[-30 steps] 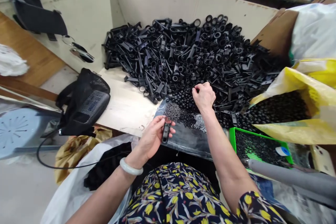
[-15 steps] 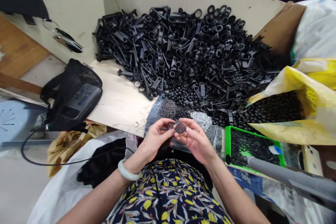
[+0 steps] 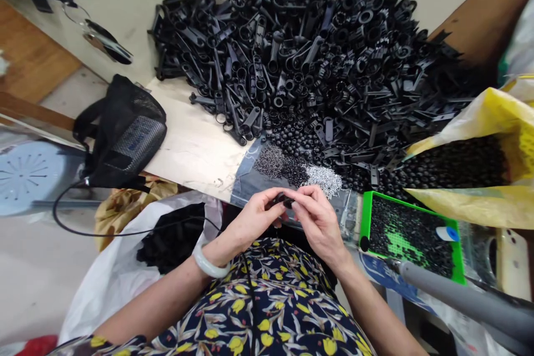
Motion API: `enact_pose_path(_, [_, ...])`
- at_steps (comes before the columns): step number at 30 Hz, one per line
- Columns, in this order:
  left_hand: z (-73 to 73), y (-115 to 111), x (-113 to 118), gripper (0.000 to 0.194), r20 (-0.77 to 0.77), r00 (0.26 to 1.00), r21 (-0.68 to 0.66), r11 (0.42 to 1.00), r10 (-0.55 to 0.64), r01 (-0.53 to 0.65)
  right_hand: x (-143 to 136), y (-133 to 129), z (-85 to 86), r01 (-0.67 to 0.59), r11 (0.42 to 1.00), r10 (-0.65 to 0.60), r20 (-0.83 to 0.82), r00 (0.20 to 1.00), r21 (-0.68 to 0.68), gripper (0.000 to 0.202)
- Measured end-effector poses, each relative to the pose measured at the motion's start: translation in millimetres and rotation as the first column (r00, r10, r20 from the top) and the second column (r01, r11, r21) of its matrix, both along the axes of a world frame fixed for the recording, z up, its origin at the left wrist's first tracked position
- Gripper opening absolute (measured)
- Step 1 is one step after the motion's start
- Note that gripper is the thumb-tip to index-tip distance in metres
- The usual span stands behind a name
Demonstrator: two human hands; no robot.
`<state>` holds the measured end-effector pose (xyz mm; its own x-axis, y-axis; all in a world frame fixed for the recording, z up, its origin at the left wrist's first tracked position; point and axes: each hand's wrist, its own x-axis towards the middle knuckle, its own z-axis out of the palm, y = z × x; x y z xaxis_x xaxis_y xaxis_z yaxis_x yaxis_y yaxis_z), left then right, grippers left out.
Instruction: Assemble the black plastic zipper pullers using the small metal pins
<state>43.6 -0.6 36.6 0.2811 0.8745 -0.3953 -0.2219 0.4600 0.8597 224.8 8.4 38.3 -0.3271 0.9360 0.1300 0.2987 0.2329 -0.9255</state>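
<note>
Head view: the left hand [image 3: 248,222] gripped the black part [image 3: 285,200] between thumb and bent fingers. At its right, the right hand [image 3: 321,225] was closed on the same part, thumb and forefinger at its edge. The part lay between the hands, in front of the shirt [image 3: 267,295] and just short of the pins. Whether it was one piece or several could not be told, as the fingers covered much of it.

For sound handling, the left hand was best used as the fixed clamp and the right hand as the adjuster. Light, even fingertip pressure seemed advisable, with the edges squared before any force was applied; a tilted piece could have slipped or jammed. A low hold near the bench appeared prudent, to limit the drop.

Count, left to right: one stool [image 3: 29,178]; one key ring [image 3: 75,11]; one mesh bag [image 3: 137,133]; one bracelet [image 3: 208,261]; one heap [image 3: 267,61] of black fittings, too many to count; one pile of grey pins [image 3: 271,161]; one pile of silver pins [image 3: 323,179]; one green tray [image 3: 366,219] with one blue-and-white cap [image 3: 447,233]; one yellow bag [image 3: 463,203]; one phone [image 3: 514,261].
</note>
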Motion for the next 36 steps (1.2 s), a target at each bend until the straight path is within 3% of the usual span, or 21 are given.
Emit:
enact_pose_path(5, [3.9,-1,1,0.030,-0.031,0.998,-0.008,0.998,-0.062,0.062,4,0,-2.5,0.071,0.994,-0.072,0.006,0.997,0.080,0.029])
enact_pose_path(9, [2.3,-2,3,0.018,0.031,0.997,-0.027,0.997,-0.071,0.072,5,0,-1.0,0.082,0.985,-0.088,0.037,0.995,0.150,0.024])
enact_pose_path(13, [0.0,-4,4,0.020,0.067,0.992,-0.066,0.991,-0.110,0.114,5,-2,-5.1,0.072,0.970,-0.093,0.080,0.992,0.231,0.028])
enact_pose_path(18, [5.4,-5,0,0.037,-0.084,0.980,0.078,0.979,-0.183,0.190,8,-6,-13.6,0.048,0.942,-0.097,0.131,0.987,0.332,0.036])
enact_pose_path(23, [16.0,-9,-1,0.037,-0.348,0.910,0.161,0.942,-0.227,0.296,9,-8,-14.3,0.038,0.909,-0.112,0.156,0.981,0.415,0.037])
enact_pose_path(27, [19.9,-14,-3,0.030,-0.427,0.868,0.205,0.907,-0.254,0.367,12,-12,-9.5,-0.010,0.901,-0.073,0.174,0.982,0.433,0.041])
enact_pose_path(31, [20.6,-16,-5,0.024,-0.402,0.854,0.151,0.896,-0.330,0.417,16,-17,-4.9,-0.054,0.872,-0.057,0.210,0.976,0.486,0.046])
enact_pose_path(36, [17.4,-17,-1,0.024,-0.315,0.880,0.047,0.920,-0.355,0.388,13,-21,-5.8,-0.024,0.903,-0.074,0.210,0.975,0.429,0.039])
